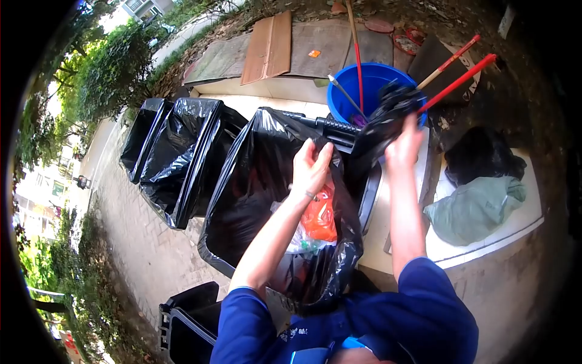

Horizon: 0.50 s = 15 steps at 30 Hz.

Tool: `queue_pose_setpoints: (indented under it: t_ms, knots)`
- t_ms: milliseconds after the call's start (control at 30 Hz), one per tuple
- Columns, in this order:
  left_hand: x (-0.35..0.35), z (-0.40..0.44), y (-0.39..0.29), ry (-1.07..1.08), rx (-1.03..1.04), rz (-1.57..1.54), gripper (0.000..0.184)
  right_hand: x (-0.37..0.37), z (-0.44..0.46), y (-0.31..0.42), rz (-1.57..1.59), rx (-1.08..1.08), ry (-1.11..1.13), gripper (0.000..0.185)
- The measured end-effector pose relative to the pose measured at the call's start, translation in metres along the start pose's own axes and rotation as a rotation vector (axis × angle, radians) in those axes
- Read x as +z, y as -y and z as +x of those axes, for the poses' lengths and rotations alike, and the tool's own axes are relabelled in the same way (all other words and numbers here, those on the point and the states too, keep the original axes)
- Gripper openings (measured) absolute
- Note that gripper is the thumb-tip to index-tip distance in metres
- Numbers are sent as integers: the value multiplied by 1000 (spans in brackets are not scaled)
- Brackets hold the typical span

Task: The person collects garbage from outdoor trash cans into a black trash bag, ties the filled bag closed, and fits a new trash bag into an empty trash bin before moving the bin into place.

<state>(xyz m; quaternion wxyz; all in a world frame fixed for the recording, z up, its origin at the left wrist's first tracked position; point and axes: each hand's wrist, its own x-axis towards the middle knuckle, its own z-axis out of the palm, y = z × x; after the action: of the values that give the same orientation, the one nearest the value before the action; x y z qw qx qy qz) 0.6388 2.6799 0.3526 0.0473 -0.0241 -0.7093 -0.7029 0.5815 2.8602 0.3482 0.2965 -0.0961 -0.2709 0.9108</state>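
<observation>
In front of me stands a large bin lined with a black bin liner (227, 206), its mouth wide open. Inside lie an orange-red plastic bag (320, 215) and some clear and white plastic. My left hand (311, 170) is closed, pinching the liner's edge at the far right side of the mouth. Farther right, my right hand (405, 145) is raised and closed around a bunched black plastic bag (388, 115), which is smeared by motion. Whether that bag joins the liner, I cannot tell. The bin's black handle bar (339, 130) shows between my hands.
More black-lined bins (182, 158) stand to the left. A blue bucket (342, 82) holds long-handled tools behind my right hand. A green bag (476, 209) and a black bag (485, 155) lie at right. An open black bin (191, 324) is near me, lower left.
</observation>
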Motion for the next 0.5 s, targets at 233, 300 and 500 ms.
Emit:
queue_pose_setpoints:
  t_ms: [233, 300, 500]
  knots:
    - [50, 48, 22, 166, 174, 333, 17, 109, 63, 256, -291, -833, 305, 32]
    - [53, 60, 24, 387, 186, 434, 19, 71, 128, 348, -545, -1120, 135, 32]
    - [38, 105, 28, 633, 661, 911, 12, 9, 62, 531, -1395, -1797, -651, 25]
